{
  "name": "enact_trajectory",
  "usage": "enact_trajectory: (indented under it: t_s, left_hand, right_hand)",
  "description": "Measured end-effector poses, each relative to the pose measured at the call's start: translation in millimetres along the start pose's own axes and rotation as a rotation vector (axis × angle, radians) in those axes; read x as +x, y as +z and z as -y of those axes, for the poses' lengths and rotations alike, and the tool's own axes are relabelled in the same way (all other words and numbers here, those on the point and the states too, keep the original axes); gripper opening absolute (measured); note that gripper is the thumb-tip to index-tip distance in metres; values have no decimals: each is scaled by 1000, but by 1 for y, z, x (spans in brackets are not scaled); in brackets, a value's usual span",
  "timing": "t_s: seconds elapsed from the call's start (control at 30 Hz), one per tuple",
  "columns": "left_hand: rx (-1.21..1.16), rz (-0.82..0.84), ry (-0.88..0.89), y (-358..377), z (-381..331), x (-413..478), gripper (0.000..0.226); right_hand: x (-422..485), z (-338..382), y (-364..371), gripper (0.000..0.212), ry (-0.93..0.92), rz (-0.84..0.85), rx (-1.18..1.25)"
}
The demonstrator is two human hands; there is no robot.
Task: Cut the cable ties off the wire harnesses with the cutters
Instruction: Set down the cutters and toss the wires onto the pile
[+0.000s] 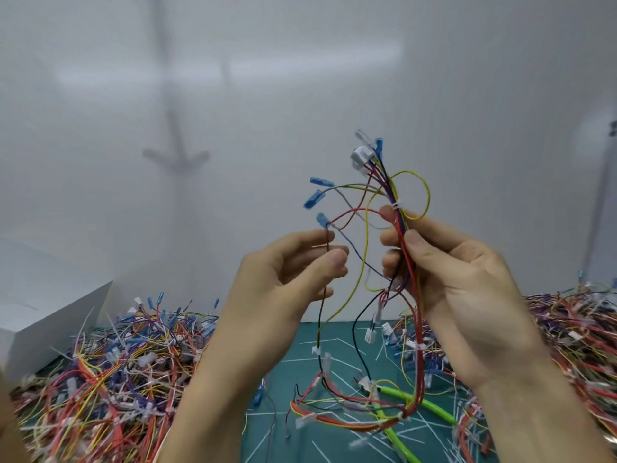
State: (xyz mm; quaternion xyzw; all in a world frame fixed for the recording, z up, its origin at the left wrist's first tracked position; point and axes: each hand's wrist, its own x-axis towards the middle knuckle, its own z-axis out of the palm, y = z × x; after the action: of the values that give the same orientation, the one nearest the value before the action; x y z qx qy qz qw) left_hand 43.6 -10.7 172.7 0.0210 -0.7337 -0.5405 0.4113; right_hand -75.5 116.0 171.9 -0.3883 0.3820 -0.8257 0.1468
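I hold a wire harness up in front of me, a bundle of red, yellow, purple and black wires with blue terminals and white connectors. My right hand grips the bundle just below a white cable tie. My left hand pinches one dark wire of the harness between thumb and fingers. The lower end of the harness hangs down to the green mat. The cutters, with green handles, lie on the mat under the hanging wires.
A big heap of harnesses covers the table on the left, another heap on the right. Cut white tie pieces litter the mat. A white box stands at the far left. A white wall is close behind.
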Motion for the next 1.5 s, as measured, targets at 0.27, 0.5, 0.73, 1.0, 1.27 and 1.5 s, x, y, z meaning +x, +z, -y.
enact_trajectory:
  t_s: [0.27, 0.5, 0.73, 1.0, 1.27, 1.5]
  left_hand:
    - [-153, -136, 12, -4, 0, 1, 23]
    - [-137, -75, 23, -4, -4, -1, 25]
    - [-29, -35, 38, 1, -9, -3, 65]
    - [-40, -57, 50, -4, -7, -2, 64]
    - [-143, -149, 163, -13, -14, -3, 51]
    - [-272, -223, 155, -18, -11, -1, 48]
  right_hand:
    - [-3, -5, 4, 29, 88, 123, -113]
    - [-4, -7, 5, 29, 33, 158, -184]
    - [-8, -5, 13, 31, -86, 113, -253]
    - [-14, -19, 29, 44, -313, 68, -564]
    - [-13, -14, 23, 42, -233, 150, -721]
    - [-8, -6, 11, 45, 239, 298, -685]
